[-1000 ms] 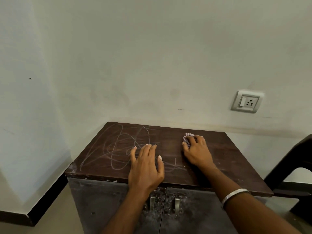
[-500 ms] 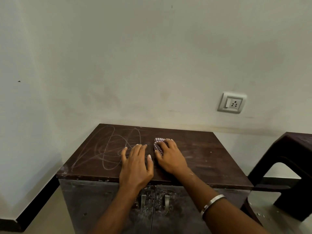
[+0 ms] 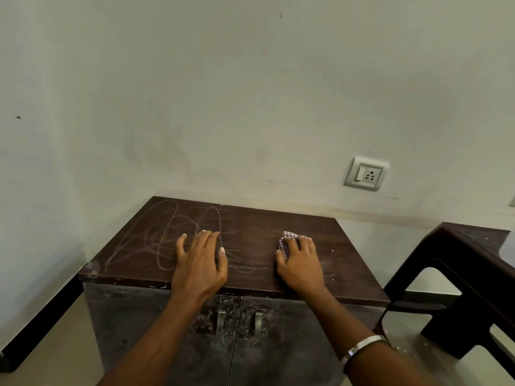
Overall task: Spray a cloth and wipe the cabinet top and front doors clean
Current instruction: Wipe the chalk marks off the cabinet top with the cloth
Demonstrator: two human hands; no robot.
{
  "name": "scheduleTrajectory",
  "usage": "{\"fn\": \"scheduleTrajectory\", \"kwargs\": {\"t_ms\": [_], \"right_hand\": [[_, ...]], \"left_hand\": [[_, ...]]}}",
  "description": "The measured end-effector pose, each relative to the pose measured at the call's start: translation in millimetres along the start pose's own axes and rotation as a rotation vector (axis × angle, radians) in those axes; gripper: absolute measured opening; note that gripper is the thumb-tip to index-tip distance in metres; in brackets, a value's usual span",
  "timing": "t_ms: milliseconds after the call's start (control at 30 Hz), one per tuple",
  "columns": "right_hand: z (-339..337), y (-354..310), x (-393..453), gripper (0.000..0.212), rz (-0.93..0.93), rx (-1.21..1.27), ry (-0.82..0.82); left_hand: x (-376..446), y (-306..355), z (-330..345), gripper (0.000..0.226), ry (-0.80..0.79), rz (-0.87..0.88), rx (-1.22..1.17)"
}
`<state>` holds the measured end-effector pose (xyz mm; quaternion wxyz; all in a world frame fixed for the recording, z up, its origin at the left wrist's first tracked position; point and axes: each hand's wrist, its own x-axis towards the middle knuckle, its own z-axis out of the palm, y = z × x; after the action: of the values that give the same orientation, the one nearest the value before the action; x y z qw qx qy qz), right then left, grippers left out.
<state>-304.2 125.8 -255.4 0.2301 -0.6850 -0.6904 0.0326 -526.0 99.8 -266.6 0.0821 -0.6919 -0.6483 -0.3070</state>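
While the left hand [image 3: 199, 264] lies flat on the cabinet top [image 3: 250, 221] with fingers straight and spread, grasping nothing, the right hand [image 3: 299, 263] presses a checked cloth [image 3: 285, 242] onto the top — fingers curled over it, cloth edge poking out at 11 o'clock from the knuckles. Cloth sits right of the top's centre, at 3 o'clock from the left hand and well apart from it. Chalky scribbles [image 3: 170, 235] cover the left half of the top; the left hand rests on their right edge. Area around the cloth looks darker, only a few specks. Below the top's front edge, two grimy doors [image 3: 292, 344] meet at a centre seam, one metal handle [image 3: 221, 320] each side of it — both doors closed. A bangle [image 3: 362, 346] rings the right wrist. Wall socket [image 3: 366, 174] at 1 o'clock from the cabinet; dark stool [image 3: 471, 274] at 3 o'clock, just beside it.
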Motion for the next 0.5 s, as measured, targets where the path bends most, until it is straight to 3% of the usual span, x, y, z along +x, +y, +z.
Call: {"fn": "scheduleTrajectory", "kwargs": {"t_ms": [233,500], "right_hand": [[27.6,-91.5,-31.1,0.054,-0.183,0.114,-0.074],[0.3,-24.7,-34.5,0.052,-0.073,0.084,-0.017]], "left_hand": [[-0.6,-22.9,-8.3,0.058,-0.003,-0.075,0.018],[-1.4,-24.7,-8.7,0.055,-0.001,-0.064,0.009]]}}
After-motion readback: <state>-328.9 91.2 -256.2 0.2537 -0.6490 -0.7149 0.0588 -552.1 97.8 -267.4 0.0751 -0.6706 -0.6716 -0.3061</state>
